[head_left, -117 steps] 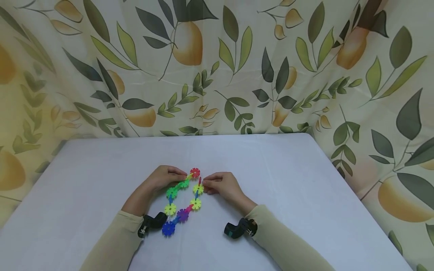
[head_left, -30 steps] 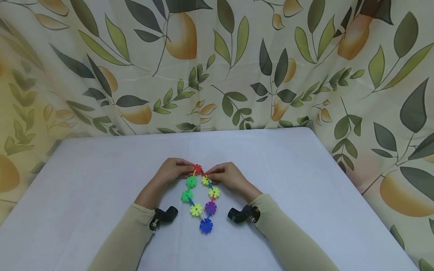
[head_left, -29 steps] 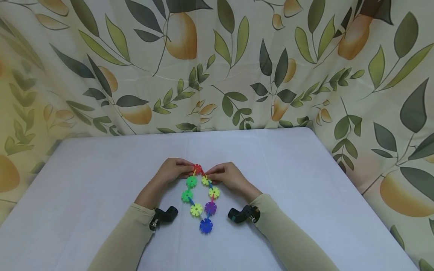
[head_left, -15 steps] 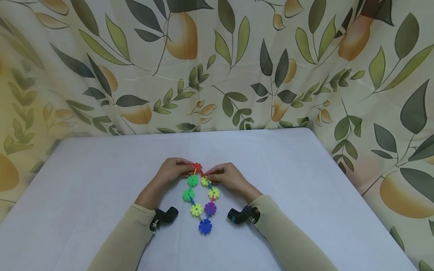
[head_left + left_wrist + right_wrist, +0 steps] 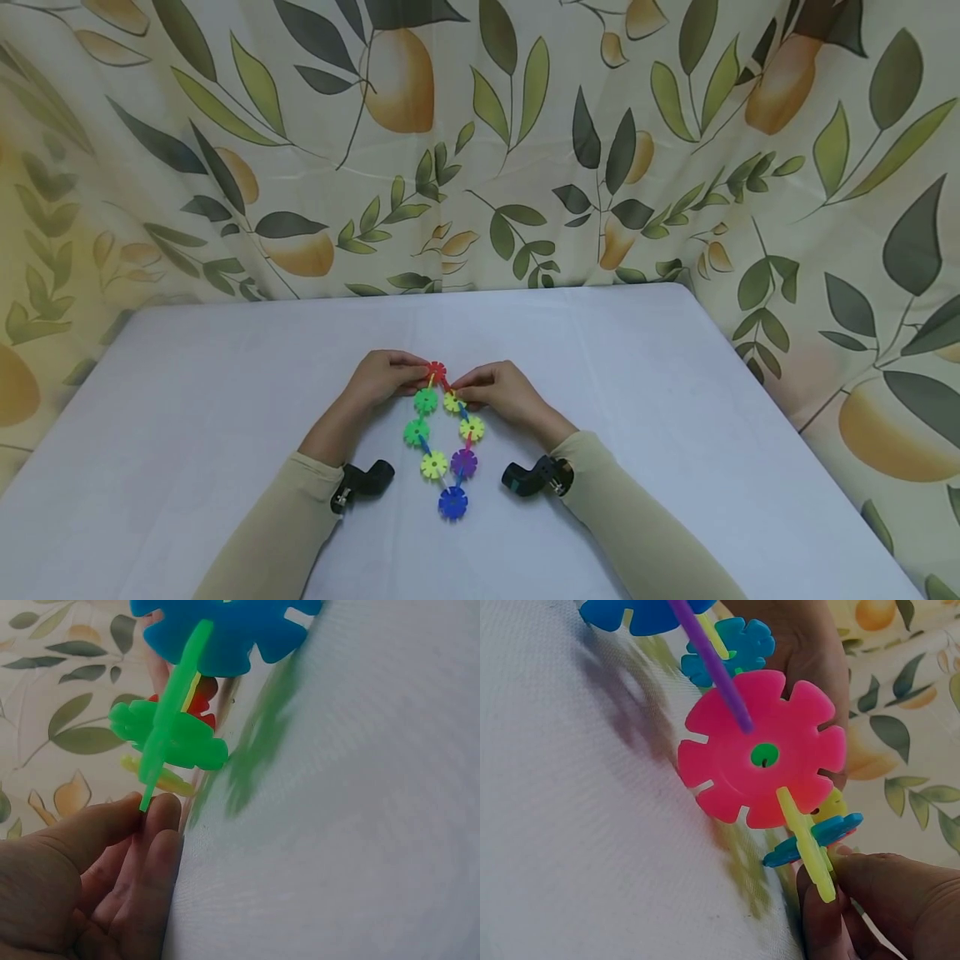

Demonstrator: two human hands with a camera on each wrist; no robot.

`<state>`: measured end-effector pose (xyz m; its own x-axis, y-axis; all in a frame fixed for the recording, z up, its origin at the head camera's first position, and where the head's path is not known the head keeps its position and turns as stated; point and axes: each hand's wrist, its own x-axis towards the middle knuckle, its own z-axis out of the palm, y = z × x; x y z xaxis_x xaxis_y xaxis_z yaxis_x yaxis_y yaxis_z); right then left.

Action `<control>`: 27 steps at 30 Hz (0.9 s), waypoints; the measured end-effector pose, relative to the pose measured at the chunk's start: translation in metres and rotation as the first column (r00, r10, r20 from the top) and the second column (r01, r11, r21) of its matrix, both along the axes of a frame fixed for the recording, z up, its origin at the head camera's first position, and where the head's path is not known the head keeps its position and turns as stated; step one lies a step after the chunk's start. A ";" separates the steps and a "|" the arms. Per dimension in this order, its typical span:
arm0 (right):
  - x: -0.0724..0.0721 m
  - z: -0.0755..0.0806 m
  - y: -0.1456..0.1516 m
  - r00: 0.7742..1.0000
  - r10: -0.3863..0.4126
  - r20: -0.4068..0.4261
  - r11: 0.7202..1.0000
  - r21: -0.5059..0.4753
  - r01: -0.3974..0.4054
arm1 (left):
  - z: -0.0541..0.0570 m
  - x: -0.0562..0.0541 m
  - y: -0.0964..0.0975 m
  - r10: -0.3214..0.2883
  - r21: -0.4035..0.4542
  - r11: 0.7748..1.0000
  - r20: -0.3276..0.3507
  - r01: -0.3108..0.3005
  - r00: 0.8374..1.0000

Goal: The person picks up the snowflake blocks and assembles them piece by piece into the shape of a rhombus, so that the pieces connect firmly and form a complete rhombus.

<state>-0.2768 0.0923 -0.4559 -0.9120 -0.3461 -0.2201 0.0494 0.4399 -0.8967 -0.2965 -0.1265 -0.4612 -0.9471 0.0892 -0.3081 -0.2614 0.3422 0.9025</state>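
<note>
A loop of interlocking snowflake discs hangs or lies between both hands in the head view. At its top is a red disc [image 5: 437, 371], and my left hand [image 5: 384, 375] pinches it at its left edge. My right hand [image 5: 498, 390] pinches the loop beside the upper yellow disc [image 5: 453, 402], near a slanted red piece. Green discs [image 5: 425, 401] run down the left side, a purple disc [image 5: 463, 462] sits low on the right, and a dark blue disc [image 5: 453, 503] forms the bottom. In the right wrist view, a large pink disc [image 5: 735, 772] fills the middle.
A white cloth-covered table [image 5: 600, 358] lies under the hands. Behind and to the right hangs a curtain [image 5: 525, 192] printed with fruit and leaves. Black cameras are strapped to the left wrist [image 5: 363, 479] and right wrist [image 5: 536, 477].
Since the earliest frame, both hands have drawn together at the top, the gap there has narrowed, and the loop has shifted right and straightened. Over the last second almost nothing has moved.
</note>
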 end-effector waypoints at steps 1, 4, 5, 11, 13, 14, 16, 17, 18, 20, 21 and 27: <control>0.000 0.000 0.000 1.000 0.000 -0.002 1.000 0.002 0.000 | 0.000 0.000 0.000 -0.001 -0.004 1.000 0.000 0.001 1.000; 0.001 -0.001 0.000 1.000 0.009 -0.010 1.000 -0.004 -0.009 | -0.002 0.001 0.000 -0.012 -0.001 1.000 -0.009 0.012 1.000; 0.001 0.000 0.000 1.000 0.012 -0.013 1.000 -0.007 -0.012 | -0.002 0.001 -0.001 -0.020 0.000 1.000 -0.017 0.020 1.000; 0.003 0.003 -0.001 0.999 0.016 -0.027 0.999 -0.027 -0.017 | -0.001 0.003 -0.001 -0.054 -0.012 0.999 -0.054 0.053 0.997; 0.003 0.002 -0.001 0.999 0.015 -0.030 0.999 -0.031 -0.016 | 0.000 0.003 -0.001 -0.057 -0.023 0.998 -0.058 0.056 0.997; 0.003 0.002 -0.002 0.999 0.014 -0.029 0.999 -0.034 -0.015 | 0.000 0.003 -0.001 -0.061 -0.033 0.998 -0.063 0.059 0.996; 0.002 0.002 -0.002 1.000 0.011 -0.025 0.999 -0.035 -0.012 | 0.000 0.003 -0.001 -0.058 -0.046 0.997 -0.062 0.055 0.996; 0.002 0.001 -0.002 1.000 0.009 -0.023 0.999 -0.037 -0.010 | 0.000 0.003 -0.001 -0.059 -0.053 0.997 -0.062 0.056 0.996; 0.002 0.001 -0.002 1.000 0.007 -0.022 0.999 -0.037 -0.008 | 0.000 0.003 -0.001 -0.058 -0.058 0.997 -0.061 0.054 0.996; 0.002 0.000 -0.002 1.000 0.004 -0.018 0.999 -0.038 -0.004 | 0.001 0.003 0.000 -0.063 -0.077 0.995 -0.061 0.058 0.996; 0.001 0.000 -0.002 1.000 0.002 -0.019 0.999 -0.038 -0.003 | 0.001 0.003 0.000 -0.064 -0.084 0.995 -0.058 0.059 0.996; 0.001 -0.002 -0.003 0.999 -0.025 -0.022 0.999 -0.029 0.024 | 0.000 0.003 0.000 -0.080 -0.107 0.992 -0.058 0.073 0.995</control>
<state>-0.2754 0.0893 -0.4579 -0.9248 -0.3296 -0.1900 0.0398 0.4128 -0.9099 -0.2934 -0.1261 -0.4607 -0.9565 0.1324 -0.2601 -0.1752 0.4523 0.8745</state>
